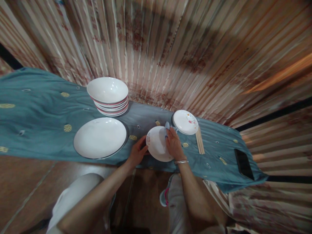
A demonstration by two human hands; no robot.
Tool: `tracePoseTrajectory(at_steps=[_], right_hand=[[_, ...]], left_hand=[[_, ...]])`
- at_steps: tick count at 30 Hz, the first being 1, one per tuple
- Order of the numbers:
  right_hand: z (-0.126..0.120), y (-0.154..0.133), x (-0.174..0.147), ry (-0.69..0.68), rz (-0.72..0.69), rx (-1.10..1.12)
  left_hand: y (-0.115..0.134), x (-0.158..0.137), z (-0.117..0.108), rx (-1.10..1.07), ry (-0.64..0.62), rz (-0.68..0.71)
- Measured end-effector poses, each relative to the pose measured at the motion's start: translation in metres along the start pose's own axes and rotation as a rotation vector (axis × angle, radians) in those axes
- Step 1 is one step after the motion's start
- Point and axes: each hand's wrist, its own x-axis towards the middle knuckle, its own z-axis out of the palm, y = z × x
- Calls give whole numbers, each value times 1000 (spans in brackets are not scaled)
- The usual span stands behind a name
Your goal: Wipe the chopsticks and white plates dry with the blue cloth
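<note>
Head view: plate (pixel 156 143) at six o'clock from centre, left hand (pixel 138 152) gripping it at nine, right hand (pixel 174 143) holding cloth (pixel 167 125) at two; best kept steady, pressure even.

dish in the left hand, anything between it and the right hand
Yes: a bluish cloth, held in the right hand, seems to lie between that hand and the dish. Nothing else visible does.

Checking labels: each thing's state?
White floral round dish, held in left hand
Bluish cloth, in right hand, against dish
White red-striped bowls, stacked upright
Large white plate, face up
Small white floral plates, stacked
Pale wooden chopsticks, flat
Black phone, screen dark
Teal tablecloth, wrinkled
</note>
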Motion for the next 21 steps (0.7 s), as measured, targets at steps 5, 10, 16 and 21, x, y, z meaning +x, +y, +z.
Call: tracePoseTrajectory(at_steps=[5, 10, 16, 21], right_hand=[[6, -9, 6, -5, -37, 58], [11, -13, 11, -38, -54, 105], [18, -23, 10, -65, -76, 203], [22, -35, 7, -142, -57, 287]], left_hand=[[-2, 1, 1, -36, 0, 6], [0, -1, 3, -54, 3, 4], [-2, 0, 2, -61, 12, 7], [-5, 2, 2, -68, 18, 4]])
